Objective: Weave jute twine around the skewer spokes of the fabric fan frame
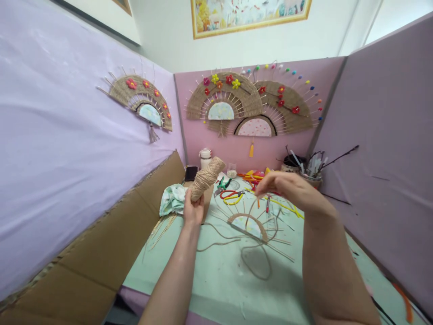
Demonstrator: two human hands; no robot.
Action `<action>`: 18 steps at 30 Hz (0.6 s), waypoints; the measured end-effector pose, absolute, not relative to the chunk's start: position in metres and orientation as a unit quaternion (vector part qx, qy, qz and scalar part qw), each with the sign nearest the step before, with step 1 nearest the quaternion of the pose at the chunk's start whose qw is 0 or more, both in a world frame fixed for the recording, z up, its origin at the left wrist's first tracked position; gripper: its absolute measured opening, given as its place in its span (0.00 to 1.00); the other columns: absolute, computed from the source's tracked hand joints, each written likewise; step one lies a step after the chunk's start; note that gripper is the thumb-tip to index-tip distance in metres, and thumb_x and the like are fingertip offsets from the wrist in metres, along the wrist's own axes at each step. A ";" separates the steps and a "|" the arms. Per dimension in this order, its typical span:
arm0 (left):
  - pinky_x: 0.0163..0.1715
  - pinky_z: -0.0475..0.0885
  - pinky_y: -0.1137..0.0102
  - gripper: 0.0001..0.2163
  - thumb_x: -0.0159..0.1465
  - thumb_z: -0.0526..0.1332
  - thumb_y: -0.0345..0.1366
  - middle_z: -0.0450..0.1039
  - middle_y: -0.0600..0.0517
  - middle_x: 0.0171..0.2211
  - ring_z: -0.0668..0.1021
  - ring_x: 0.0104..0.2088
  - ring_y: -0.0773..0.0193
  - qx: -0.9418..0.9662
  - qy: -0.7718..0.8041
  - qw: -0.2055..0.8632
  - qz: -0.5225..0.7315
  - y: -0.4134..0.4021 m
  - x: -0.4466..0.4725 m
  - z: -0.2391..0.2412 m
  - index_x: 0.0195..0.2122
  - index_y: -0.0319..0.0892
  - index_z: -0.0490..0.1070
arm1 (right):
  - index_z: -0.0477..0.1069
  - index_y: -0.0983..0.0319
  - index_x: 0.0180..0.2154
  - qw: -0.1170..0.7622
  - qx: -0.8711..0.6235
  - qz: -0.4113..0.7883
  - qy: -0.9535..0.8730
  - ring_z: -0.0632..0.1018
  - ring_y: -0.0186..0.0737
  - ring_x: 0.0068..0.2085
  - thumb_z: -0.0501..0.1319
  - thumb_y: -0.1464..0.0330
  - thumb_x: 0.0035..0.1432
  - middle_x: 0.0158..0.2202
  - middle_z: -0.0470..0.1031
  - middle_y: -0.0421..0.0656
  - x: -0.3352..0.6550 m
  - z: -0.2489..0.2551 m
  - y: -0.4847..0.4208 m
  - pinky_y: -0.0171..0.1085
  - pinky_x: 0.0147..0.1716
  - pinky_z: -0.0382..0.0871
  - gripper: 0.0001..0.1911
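A spool of brown twine rests tilted in my left hand, with the fingers around its lower end. My right hand is raised over the table, its fingertips pinched on a strand of twine that hangs down. Below it lies a half-round fan base with pale patterned cloth, a brown rim and thin sticks fanning outward. Loose twine loops on the table in front of the base, and more strands run between the base and the spool side.
Pliers with red and yellow handles and green-handled cutters lie behind the base. Patterned cloth and thin sticks are at left. Finished woven fans hang on the pink panel; pots with twigs stand back right.
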State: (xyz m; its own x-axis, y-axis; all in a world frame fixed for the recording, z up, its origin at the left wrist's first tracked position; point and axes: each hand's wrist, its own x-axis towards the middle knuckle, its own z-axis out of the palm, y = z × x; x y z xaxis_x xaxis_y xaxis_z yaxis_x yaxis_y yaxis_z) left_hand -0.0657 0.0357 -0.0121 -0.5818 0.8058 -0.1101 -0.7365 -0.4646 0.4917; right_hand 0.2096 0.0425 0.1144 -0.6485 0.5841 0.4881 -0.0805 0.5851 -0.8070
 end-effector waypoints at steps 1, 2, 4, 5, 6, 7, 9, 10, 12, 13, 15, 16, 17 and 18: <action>0.40 0.74 0.74 0.06 0.62 0.60 0.36 0.77 0.51 0.40 0.78 0.39 0.69 0.072 0.247 0.454 0.853 0.036 -0.065 -0.012 0.39 0.42 0.72 | 0.75 0.63 0.33 0.349 -0.193 0.402 -0.824 0.76 0.41 0.36 0.55 0.56 0.60 0.33 0.77 0.46 0.204 0.111 0.046 0.39 0.37 0.69 0.18; 0.42 0.74 0.74 0.06 0.61 0.60 0.35 0.77 0.51 0.41 0.78 0.40 0.68 0.074 0.244 0.456 0.853 0.035 -0.065 -0.011 0.39 0.42 0.73 | 0.74 0.62 0.34 0.334 -0.233 0.370 -0.835 0.76 0.41 0.37 0.56 0.56 0.59 0.34 0.77 0.46 0.196 0.107 0.051 0.39 0.38 0.68 0.17; 0.44 0.73 0.72 0.06 0.61 0.61 0.34 0.76 0.50 0.42 0.78 0.42 0.68 0.083 0.237 0.459 0.852 0.034 -0.063 -0.010 0.38 0.42 0.73 | 0.72 0.61 0.33 0.374 -0.309 0.317 -0.815 0.74 0.40 0.36 0.58 0.56 0.57 0.32 0.75 0.43 0.173 0.093 0.062 0.39 0.39 0.67 0.15; 0.46 0.72 0.72 0.06 0.61 0.61 0.33 0.76 0.50 0.43 0.78 0.42 0.68 0.092 0.234 0.458 0.853 0.034 -0.062 -0.009 0.38 0.41 0.73 | 0.72 0.61 0.34 0.391 -0.327 0.327 -0.796 0.74 0.40 0.37 0.59 0.57 0.56 0.33 0.75 0.43 0.160 0.084 0.067 0.39 0.40 0.67 0.14; 0.47 0.72 0.71 0.06 0.60 0.62 0.32 0.76 0.50 0.44 0.77 0.43 0.67 0.106 0.232 0.456 0.853 0.033 -0.060 -0.009 0.39 0.41 0.73 | 0.71 0.61 0.36 0.393 -0.325 0.370 -0.776 0.74 0.40 0.39 0.60 0.57 0.55 0.36 0.75 0.44 0.146 0.074 0.071 0.39 0.42 0.66 0.14; 0.47 0.72 0.70 0.06 0.59 0.62 0.31 0.76 0.50 0.44 0.77 0.44 0.67 0.123 0.230 0.454 0.852 0.032 -0.059 -0.009 0.39 0.41 0.73 | 0.71 0.61 0.39 0.391 -0.313 0.429 -0.752 0.74 0.40 0.42 0.62 0.58 0.54 0.41 0.74 0.45 0.132 0.063 0.073 0.39 0.43 0.66 0.14; 0.48 0.71 0.70 0.08 0.57 0.64 0.30 0.76 0.49 0.44 0.77 0.45 0.66 0.164 0.229 0.447 0.849 0.031 -0.055 -0.008 0.39 0.41 0.73 | 0.69 0.61 0.42 0.376 -0.302 0.466 -0.742 0.75 0.39 0.41 0.61 0.58 0.54 0.42 0.75 0.46 0.108 0.044 0.074 0.38 0.41 0.68 0.16; 0.48 0.71 0.71 0.09 0.56 0.65 0.29 0.76 0.49 0.44 0.77 0.45 0.66 0.183 0.231 0.442 0.847 0.030 -0.054 -0.008 0.39 0.41 0.73 | 0.69 0.61 0.41 0.369 -0.297 0.478 -0.740 0.75 0.38 0.40 0.62 0.57 0.53 0.40 0.75 0.45 0.099 0.036 0.072 0.37 0.39 0.69 0.17; 0.47 0.70 0.73 0.10 0.54 0.66 0.29 0.77 0.49 0.42 0.77 0.44 0.66 0.215 0.251 0.429 0.840 0.029 -0.052 -0.007 0.38 0.40 0.74 | 0.71 0.62 0.37 0.351 -0.292 0.492 -0.741 0.75 0.36 0.32 0.63 0.55 0.52 0.30 0.75 0.43 0.089 0.027 0.068 0.35 0.32 0.69 0.17; 0.46 0.71 0.73 0.10 0.53 0.67 0.29 0.77 0.49 0.41 0.77 0.43 0.66 0.223 0.271 0.421 0.836 0.029 -0.051 -0.007 0.38 0.39 0.74 | 0.71 0.62 0.34 0.345 -0.293 0.495 -0.742 0.73 0.35 0.27 0.62 0.54 0.52 0.24 0.72 0.40 0.088 0.027 0.066 0.34 0.28 0.68 0.18; 0.42 0.72 0.74 0.10 0.51 0.68 0.31 0.77 0.49 0.38 0.78 0.40 0.67 0.220 0.318 0.403 0.829 0.028 -0.052 -0.008 0.35 0.38 0.74 | 0.71 0.62 0.29 0.351 -0.308 0.487 -0.738 0.65 0.31 0.19 0.58 0.51 0.54 0.17 0.64 0.36 0.094 0.031 0.066 0.33 0.21 0.63 0.20; 0.39 0.73 0.74 0.10 0.51 0.68 0.33 0.77 0.50 0.35 0.78 0.37 0.67 0.211 0.339 0.395 0.827 0.028 -0.052 -0.009 0.34 0.37 0.74 | 0.71 0.62 0.28 0.365 -0.321 0.475 -0.734 0.62 0.31 0.17 0.56 0.51 0.55 0.15 0.60 0.34 0.100 0.036 0.068 0.32 0.19 0.59 0.21; 0.36 0.73 0.75 0.10 0.51 0.68 0.34 0.76 0.51 0.33 0.78 0.34 0.68 0.201 0.354 0.387 0.827 0.028 -0.053 -0.011 0.33 0.37 0.74 | 0.70 0.62 0.27 0.384 -0.336 0.457 -0.728 0.59 0.30 0.17 0.54 0.51 0.56 0.14 0.58 0.34 0.107 0.042 0.072 0.32 0.18 0.56 0.21; 0.33 0.73 0.75 0.10 0.51 0.68 0.36 0.75 0.52 0.30 0.77 0.31 0.68 0.192 0.366 0.384 0.826 0.029 -0.054 -0.012 0.32 0.36 0.74 | 0.69 0.61 0.27 0.405 -0.351 0.436 -0.723 0.58 0.31 0.17 0.53 0.52 0.57 0.14 0.57 0.33 0.116 0.048 0.075 0.32 0.18 0.54 0.21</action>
State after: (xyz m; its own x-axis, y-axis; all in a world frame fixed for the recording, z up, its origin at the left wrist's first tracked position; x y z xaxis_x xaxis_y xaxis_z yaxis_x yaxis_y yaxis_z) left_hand -0.0544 0.0287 -0.0120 -0.6323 0.7739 0.0359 -0.4929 -0.4376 0.7520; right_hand 0.1158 0.0753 0.0479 -0.4253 0.8605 0.2804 0.1532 0.3738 -0.9148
